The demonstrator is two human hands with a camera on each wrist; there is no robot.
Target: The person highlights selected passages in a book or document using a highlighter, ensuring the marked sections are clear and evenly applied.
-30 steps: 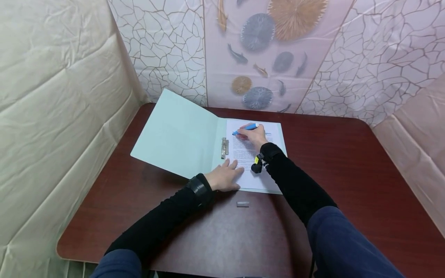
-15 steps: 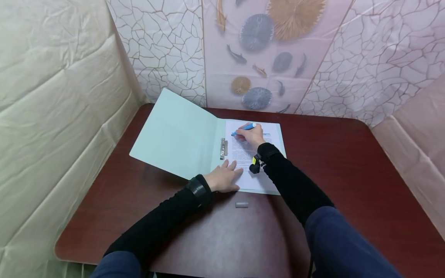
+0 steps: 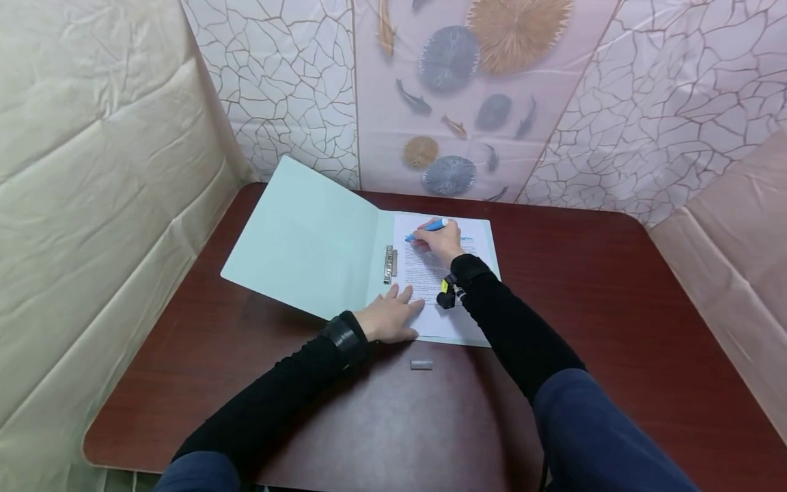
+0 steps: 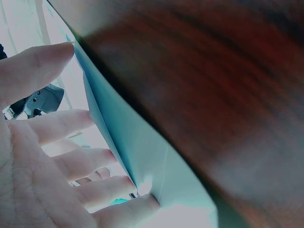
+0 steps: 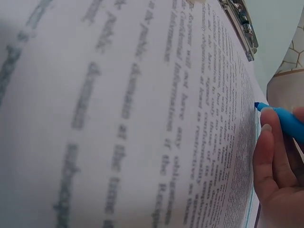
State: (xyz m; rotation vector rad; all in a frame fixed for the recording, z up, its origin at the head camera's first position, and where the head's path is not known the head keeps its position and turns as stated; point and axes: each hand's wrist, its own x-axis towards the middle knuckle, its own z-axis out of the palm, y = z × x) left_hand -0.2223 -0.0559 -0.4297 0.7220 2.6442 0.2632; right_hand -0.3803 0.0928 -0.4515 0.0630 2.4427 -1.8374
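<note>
My right hand (image 3: 443, 240) pinches a blue marker (image 3: 436, 225) over the upper part of a printed sheet (image 3: 451, 322). In the right wrist view, the dark tip of the marker (image 5: 287, 124) points down at the far lines of print. A blue stroke (image 3: 466, 238) marks a line near the top of the text. The sheet lies in the right half of an opened pale green folder (image 3: 301, 236). Spread fingers of my left hand (image 3: 387, 319) rest on the folder's lower spine area and the sheet's lower left, with the thumb by the bottom edge.
A metal clip (image 3: 390, 264) sits along the folder's spine, left of the sheet. A small grey cylinder (image 3: 421, 365) lies on the dark red table (image 3: 590, 301) below the folder. The folder's left cover is raised off the table. Patterned cloth (image 3: 295, 82) hangs behind.
The whole head view has shifted slightly, so everything sits a little further left. My right hand with the marker and my left hand keep nearly the same places on the folder.
</note>
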